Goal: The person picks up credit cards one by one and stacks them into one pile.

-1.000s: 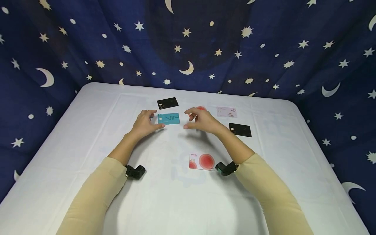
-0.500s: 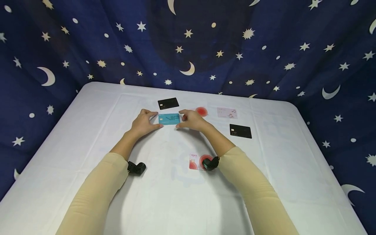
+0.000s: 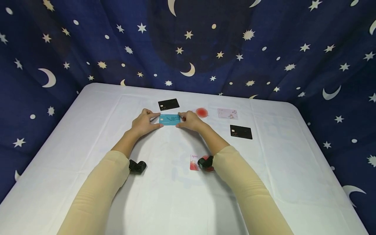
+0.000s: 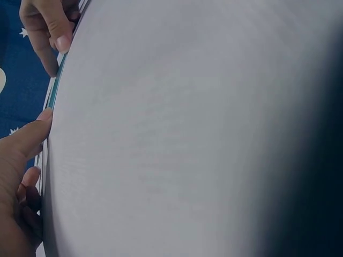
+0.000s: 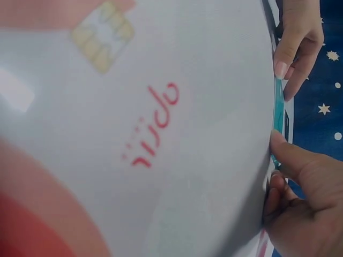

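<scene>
Both left hand [image 3: 143, 123] and right hand [image 3: 191, 120] have fingers clamped on the teal card [image 3: 169, 119] — one hand per end.
Thumbs at the near corners, forefingers at the far ones; card sits between the hands, toward the far side of the white table [image 3: 164, 195]. Slightly angled black card [image 3: 168, 104] just beyond it. Rightward: red-circle card [image 3: 201, 112] near the right hand, then pale pink card [image 3: 227, 113], second black card [image 3: 241, 132] nearer — plus a red-and-white card [image 3: 194, 164] partly behind the right wrist camera [image 3: 204, 162].
</scene>
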The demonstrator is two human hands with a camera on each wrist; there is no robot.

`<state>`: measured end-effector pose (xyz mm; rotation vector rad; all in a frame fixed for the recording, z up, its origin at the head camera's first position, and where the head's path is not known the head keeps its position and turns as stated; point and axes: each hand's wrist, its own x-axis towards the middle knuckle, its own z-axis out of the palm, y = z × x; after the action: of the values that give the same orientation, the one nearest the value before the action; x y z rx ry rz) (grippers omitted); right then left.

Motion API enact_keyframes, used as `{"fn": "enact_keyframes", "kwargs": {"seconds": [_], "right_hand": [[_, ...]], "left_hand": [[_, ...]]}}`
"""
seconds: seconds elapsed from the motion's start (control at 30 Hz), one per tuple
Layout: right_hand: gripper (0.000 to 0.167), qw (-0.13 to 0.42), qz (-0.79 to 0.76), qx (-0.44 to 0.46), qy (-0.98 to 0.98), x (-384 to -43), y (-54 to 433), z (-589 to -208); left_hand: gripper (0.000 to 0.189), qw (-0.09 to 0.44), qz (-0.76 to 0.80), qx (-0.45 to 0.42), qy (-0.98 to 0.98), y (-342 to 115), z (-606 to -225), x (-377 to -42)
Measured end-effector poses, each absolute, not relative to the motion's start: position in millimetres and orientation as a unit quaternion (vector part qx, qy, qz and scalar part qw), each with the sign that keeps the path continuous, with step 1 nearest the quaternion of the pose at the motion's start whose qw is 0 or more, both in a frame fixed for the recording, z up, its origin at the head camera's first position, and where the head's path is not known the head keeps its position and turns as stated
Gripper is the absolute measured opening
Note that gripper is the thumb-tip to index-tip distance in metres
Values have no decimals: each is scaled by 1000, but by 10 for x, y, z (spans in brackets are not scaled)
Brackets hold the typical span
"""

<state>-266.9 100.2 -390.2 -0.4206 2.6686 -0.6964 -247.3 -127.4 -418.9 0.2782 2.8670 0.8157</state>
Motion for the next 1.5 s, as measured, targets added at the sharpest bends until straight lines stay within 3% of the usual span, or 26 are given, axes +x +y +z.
{"fn": "enact_keyframes", "kwargs": {"seconds": [0.23, 0.83, 1.5], "right_hand": [[60, 166, -274, -156, 934, -2695, 1038, -3957], [57, 135, -304, -164, 929, -2660, 1043, -4003], [75, 119, -352, -147, 916, -2618, 1020, -4014]], "left_hand": [[62, 74, 286, 93, 951, -1280, -4196, -2489], [59, 46, 326, 89, 940, -1243, -4188, -2467], [73, 43, 349, 93, 932, -1225, -4213, -2449]]}}
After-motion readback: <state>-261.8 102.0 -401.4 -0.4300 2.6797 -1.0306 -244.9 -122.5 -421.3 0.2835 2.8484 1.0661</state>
